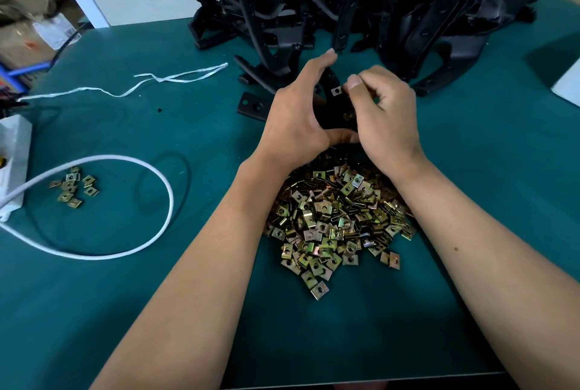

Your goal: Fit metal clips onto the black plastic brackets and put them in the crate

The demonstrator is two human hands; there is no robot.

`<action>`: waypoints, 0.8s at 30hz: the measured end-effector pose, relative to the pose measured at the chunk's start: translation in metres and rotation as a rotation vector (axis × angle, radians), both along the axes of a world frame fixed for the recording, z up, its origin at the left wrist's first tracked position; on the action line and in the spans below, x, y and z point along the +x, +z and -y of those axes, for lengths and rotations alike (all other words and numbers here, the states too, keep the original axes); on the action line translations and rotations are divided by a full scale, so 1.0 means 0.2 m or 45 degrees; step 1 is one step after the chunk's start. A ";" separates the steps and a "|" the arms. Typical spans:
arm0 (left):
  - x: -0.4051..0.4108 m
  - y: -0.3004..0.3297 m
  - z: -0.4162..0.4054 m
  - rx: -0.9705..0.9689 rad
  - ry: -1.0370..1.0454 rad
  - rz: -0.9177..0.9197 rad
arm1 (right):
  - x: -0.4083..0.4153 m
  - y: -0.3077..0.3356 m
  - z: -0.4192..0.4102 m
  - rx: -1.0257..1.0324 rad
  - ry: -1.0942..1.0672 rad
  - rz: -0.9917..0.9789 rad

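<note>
My left hand [295,113] grips a black plastic bracket [335,110] from the left, above the centre of the green table [157,311]. My right hand [384,116] holds the same bracket from the right, its thumb and fingers curled at the bracket's top edge where a small metal clip [336,91] sits. Just below my wrists lies a heap of brass-coloured metal clips [335,220]. A big pile of black brackets [361,3] fills the far side of the table. No crate is in view.
A small cluster of clips [73,187] lies at the left inside a loop of white cable [125,210]. A white power strip [12,163] sits at the left edge, with a white plastic string [141,83] behind it. One loose black bracket [254,105] lies left of my hands.
</note>
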State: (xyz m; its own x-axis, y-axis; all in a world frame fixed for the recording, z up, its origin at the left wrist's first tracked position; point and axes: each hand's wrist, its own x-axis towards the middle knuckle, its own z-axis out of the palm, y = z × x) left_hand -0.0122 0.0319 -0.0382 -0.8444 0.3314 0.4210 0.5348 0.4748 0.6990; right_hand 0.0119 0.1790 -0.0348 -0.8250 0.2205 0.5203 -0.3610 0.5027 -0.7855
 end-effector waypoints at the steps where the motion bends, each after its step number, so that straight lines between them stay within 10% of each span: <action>1: 0.00 0.01 0.00 -0.011 -0.002 -0.002 | 0.00 0.00 0.00 0.031 0.012 -0.002; 12: 0.04 0.07 -0.06 -0.329 0.138 -0.050 | -0.02 0.00 0.01 0.316 -0.115 0.200; 24: 0.25 0.35 -0.69 -0.478 -0.153 -0.254 | 0.28 0.14 -0.54 -0.151 -0.335 0.224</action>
State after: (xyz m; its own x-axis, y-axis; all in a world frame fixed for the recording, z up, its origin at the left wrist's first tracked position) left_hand 0.0374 0.1696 0.0312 -0.7047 0.5837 0.4035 0.7090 0.6022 0.3670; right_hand 0.0687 0.2879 -0.0062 -0.8064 0.4886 0.3332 -0.0850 0.4618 -0.8829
